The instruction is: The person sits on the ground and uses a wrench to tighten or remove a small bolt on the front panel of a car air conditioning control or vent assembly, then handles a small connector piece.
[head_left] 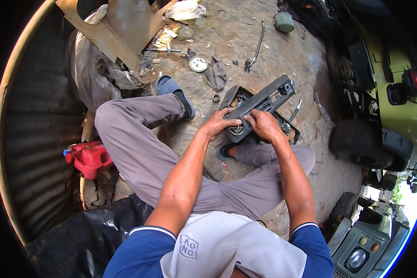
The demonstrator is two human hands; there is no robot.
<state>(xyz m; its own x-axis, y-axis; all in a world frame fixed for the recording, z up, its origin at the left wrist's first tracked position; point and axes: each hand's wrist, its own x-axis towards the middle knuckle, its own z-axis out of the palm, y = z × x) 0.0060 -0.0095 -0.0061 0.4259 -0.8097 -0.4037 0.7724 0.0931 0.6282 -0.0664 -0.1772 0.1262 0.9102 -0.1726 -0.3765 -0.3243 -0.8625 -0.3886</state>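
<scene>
A long black plastic panel (260, 103) with a round grille at its near end and rectangular openings along its face slants away to the right between my knees. It resembles a vehicle dashboard trim piece. My left hand (216, 125) grips its near left edge, thumb on top by the grille. My right hand (265, 126) is closed on the near right edge, thumb on the face; its fingertips are partly hidden. Underneath the panel, an open dark case (231, 96) with tools or small parts lies on the ground, mostly covered.
Beyond lie a round white dial (199, 64), a grey rag (216, 75), a black hose (259, 46) and a green pot (283, 22). A red jerrycan (91, 160) stands left, near a rusty metal sheet (118, 28). A green vehicle (396, 111) with a large tyre (360, 144) is right.
</scene>
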